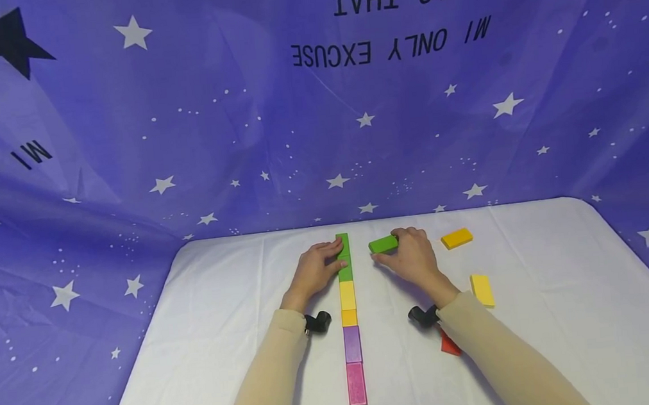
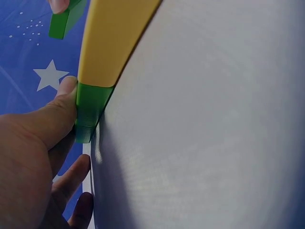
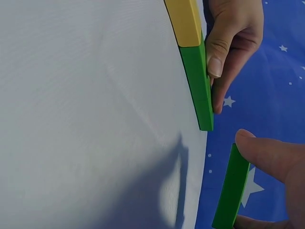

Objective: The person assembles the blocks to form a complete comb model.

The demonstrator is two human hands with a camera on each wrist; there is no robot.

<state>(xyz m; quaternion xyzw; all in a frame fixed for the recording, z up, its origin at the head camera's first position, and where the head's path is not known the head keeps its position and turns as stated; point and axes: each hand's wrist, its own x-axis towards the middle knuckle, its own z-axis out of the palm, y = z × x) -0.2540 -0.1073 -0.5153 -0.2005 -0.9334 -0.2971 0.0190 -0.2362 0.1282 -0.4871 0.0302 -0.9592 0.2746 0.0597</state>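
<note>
Nearest the person, a pink block (image 1: 356, 384) heads a single row lying on the white-covered table (image 1: 189, 349); beyond it, end to end, come a purple block (image 1: 352, 345), an orange block (image 1: 349, 318), a yellow block (image 1: 347, 295), a near green block (image 1: 344, 269) and a far green block (image 1: 342, 244). Right of the row, a red block (image 1: 450, 344) lies partly hidden by the right sleeve (image 1: 508, 353); a low pass of that forearm could push it aside. Farther out lies a loose yellow block (image 1: 483, 291). The left hand (image 1: 312, 269) is unclenched and grips nothing, thumb and fingertips resting against the left side of the two green blocks. Risk noted: uneven sideways pressure there could skew the row's far end. The right hand (image 1: 414, 256) pinches a third green block (image 1: 383, 244) between thumb and fingers, just right of the row and apart from it; it appears raised. The fingers bear on its narrow edges, so a loosened pinch could let it twist or drop, and a careless swing could knock the far green block out of line. A loose orange block (image 1: 457, 238) lies beyond the right hand. The table's far edge runs near the row's end, so a dropped block could fall over it. Behind hangs a purple star-printed backdrop (image 1: 236, 120).
</note>
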